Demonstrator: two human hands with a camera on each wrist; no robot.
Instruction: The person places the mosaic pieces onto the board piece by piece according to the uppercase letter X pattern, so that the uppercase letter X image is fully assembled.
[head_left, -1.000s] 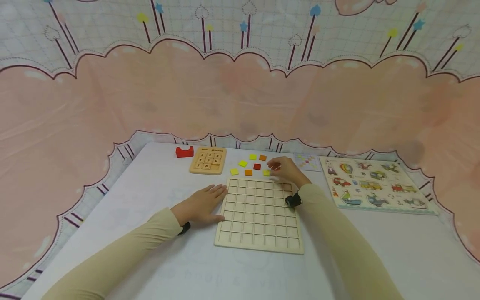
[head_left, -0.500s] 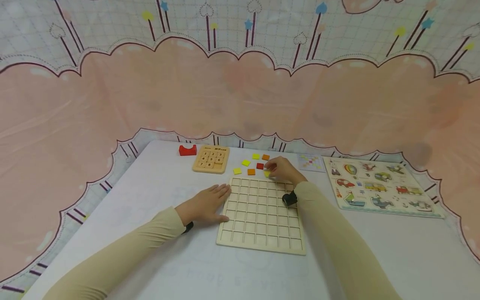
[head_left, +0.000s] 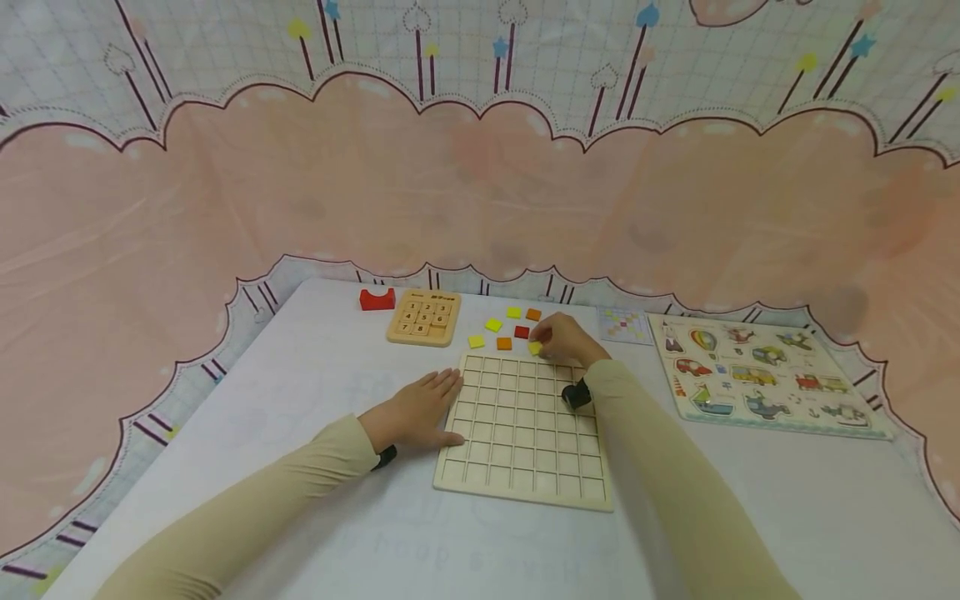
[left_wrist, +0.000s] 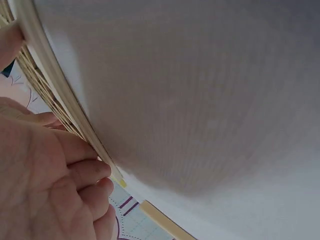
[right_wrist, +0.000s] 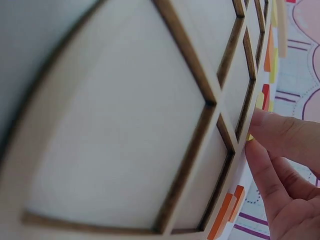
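On a white worktop (head_left: 337, 542), a red arched block (head_left: 377, 301) sits at the far left, with a wooden number slide puzzle (head_left: 423, 317) just beside it. Nearer, the person's left hand (head_left: 415, 414) lies with fingers straight and thumb spread wide against the left edge of a pale wooden grid board (head_left: 522, 458), which rests flat in the middle. The board looks stiff and fairly light, so it would probably slide if nudged; light pressure along its rim should steady it.

Beyond the board's far edge lie three loose yellow tiles (head_left: 476, 342), two orange tiles (head_left: 504, 343) and a red tile (head_left: 521, 332), flat and spaced apart. At the right end of this group, the right hand (head_left: 566, 337) pinches a yellow square tile (head_left: 535, 348) between thumb and finger, close by the board's far edge; whether it is off the worktop cannot be told. It looks thin, rigid and very light, and unlikely to break. Its smooth-looking face may slip under a single fingertip, so two opposite edges seem the best place to hold it.

Farther right lies a printed pattern card (head_left: 625, 325), then a large vehicle picture puzzle (head_left: 776, 383).
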